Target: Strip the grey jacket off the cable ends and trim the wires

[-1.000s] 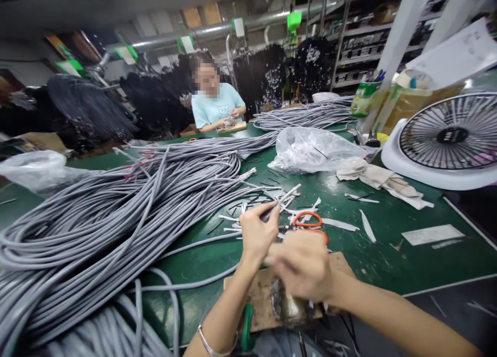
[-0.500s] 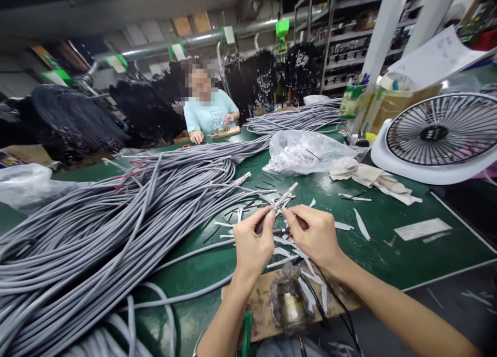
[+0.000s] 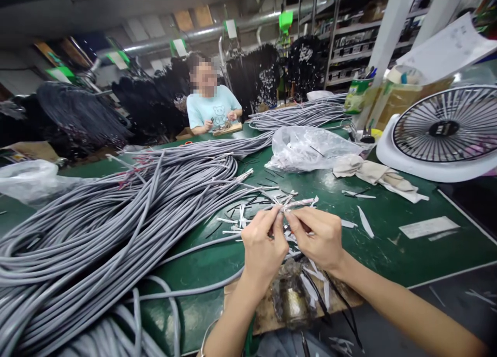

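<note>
Both my hands pinch a cable end (image 3: 301, 203) above the green table. Its pale, stripped tip points right and slightly up, beyond the fingers. My left hand (image 3: 267, 234) is closed on the cable, thumb against forefinger. Close beside it, my right hand (image 3: 317, 235) pinches the same end from the right. Where the fingertips meet, the detail is hidden. Grey cable (image 3: 205, 252) runs in from the left toward my left hand. White and black offcuts (image 3: 243, 217) lie scattered around and behind the hands.
A large bundle of grey cables (image 3: 116, 227) covers the left side. Below my hands stands a glass-like block (image 3: 291, 297) on a wooden board (image 3: 267, 315). A plastic bag (image 3: 306, 147), gloves (image 3: 378, 173) and a fan (image 3: 442, 132) lie beyond. Across the table sits a person (image 3: 215, 108).
The cable tip has swung from pointing away to pointing right. My hands have shifted slightly right and stay close together. The person opposite has raised one hand from the table.
</note>
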Available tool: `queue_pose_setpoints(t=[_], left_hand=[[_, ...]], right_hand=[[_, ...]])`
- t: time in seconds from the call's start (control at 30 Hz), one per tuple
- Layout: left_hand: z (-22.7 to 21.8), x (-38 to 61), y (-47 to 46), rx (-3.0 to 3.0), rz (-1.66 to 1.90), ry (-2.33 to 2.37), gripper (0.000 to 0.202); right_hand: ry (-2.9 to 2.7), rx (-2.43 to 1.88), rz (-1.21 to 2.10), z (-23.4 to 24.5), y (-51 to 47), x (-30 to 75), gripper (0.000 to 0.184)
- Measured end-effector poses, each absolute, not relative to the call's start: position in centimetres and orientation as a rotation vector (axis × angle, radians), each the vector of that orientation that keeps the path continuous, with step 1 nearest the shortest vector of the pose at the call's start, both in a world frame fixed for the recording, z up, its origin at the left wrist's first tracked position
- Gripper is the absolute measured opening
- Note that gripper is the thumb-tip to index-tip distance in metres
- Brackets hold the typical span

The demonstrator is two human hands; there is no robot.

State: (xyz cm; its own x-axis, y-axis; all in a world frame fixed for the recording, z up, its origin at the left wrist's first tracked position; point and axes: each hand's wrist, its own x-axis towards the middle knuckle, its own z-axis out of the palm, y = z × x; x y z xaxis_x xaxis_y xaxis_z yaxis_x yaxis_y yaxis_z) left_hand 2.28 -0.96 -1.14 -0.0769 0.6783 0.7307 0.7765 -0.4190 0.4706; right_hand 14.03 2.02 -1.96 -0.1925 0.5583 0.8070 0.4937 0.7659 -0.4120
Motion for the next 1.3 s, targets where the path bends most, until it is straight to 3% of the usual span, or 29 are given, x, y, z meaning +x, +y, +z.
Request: queue_pose_setpoints(t=[0.17, 0.27, 0.47, 0.77, 0.93, 1.13, 1.3], left_hand=[[-1.3, 2.2, -1.1, -2.042, -1.562, -1.764, 0.022], [-1.2, 1.9, -0.9, -2.04, -1.621, -1.775, 0.024], [-0.6, 1.7, -0.6, -2.103, -1.714, -1.915, 0.025], [-0.3, 1.7, -1.1, -2.374, -1.874, -1.823, 0.023], [-0.6, 1.8, -0.9, -2.315, -1.991, -1.911, 0.024], [-0.8, 1.8, -0.9, -2.114, -2.055, -1.933, 0.024], [-0.8, 1.8, -1.1, -2.097, -1.952, -1.846, 0.025]], right_hand=[[-1.833, -0.73, -0.027, -2.2, 2.2, 13.7, 0.014], [-1.875, -0.786, 0.077, -2.0, 2.1, 13.6, 0.018], [-1.585, -1.006, 0.514, -1.1, 2.8, 14.4, 0.021], [-1.224, -0.742, 1.378, -1.0, 4.2, 13.7, 0.035], [-1.38, -0.768, 1.1, -0.6, 3.5, 13.8, 0.027], [-1.601, -0.945, 0.34, -0.8, 2.6, 15.0, 0.01], [-1.801, -0.873, 0.09, -1.5, 2.2, 14.8, 0.014]])
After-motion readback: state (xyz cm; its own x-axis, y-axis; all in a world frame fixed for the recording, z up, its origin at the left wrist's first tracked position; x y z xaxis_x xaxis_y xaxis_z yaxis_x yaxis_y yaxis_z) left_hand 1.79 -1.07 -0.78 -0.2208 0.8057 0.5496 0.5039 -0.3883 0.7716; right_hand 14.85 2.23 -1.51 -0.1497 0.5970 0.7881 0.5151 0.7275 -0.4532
